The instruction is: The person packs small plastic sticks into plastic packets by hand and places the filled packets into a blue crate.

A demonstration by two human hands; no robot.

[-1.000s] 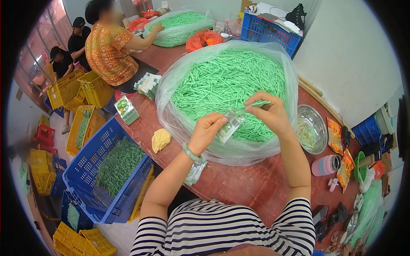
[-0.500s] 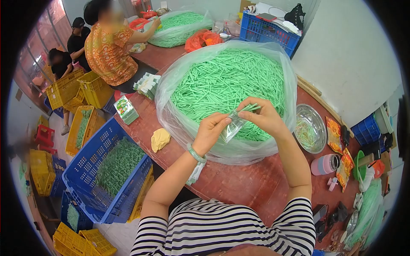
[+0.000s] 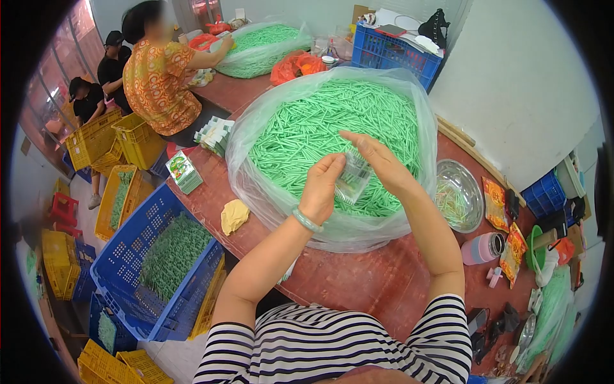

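My left hand (image 3: 322, 185) pinches a small clear-and-silver plastic packet (image 3: 355, 178) by its left edge. The fingers of my right hand (image 3: 385, 165) are stretched out along the packet's upper right side, and its palm side faces the packet. Whether the palm touches it I cannot tell. Both hands are above a large clear plastic bag (image 3: 240, 168) full of thin green sticks (image 3: 320, 121). What the packet holds is hard to make out.
A stack of printed cards (image 3: 184, 171), more packs (image 3: 214, 134) and a yellow cloth (image 3: 235, 216) lie left on the red table (image 3: 358, 275). A blue crate (image 3: 137, 269) stands below. Right are a metal bowl (image 3: 470, 192) and pink bottle (image 3: 483, 248). A co-worker (image 3: 163, 83) works at the back.
My right hand has let go of the green sticks it was pinching at the packet's top and has straightened its fingers. The packet is still in my left hand, which sits slightly higher.
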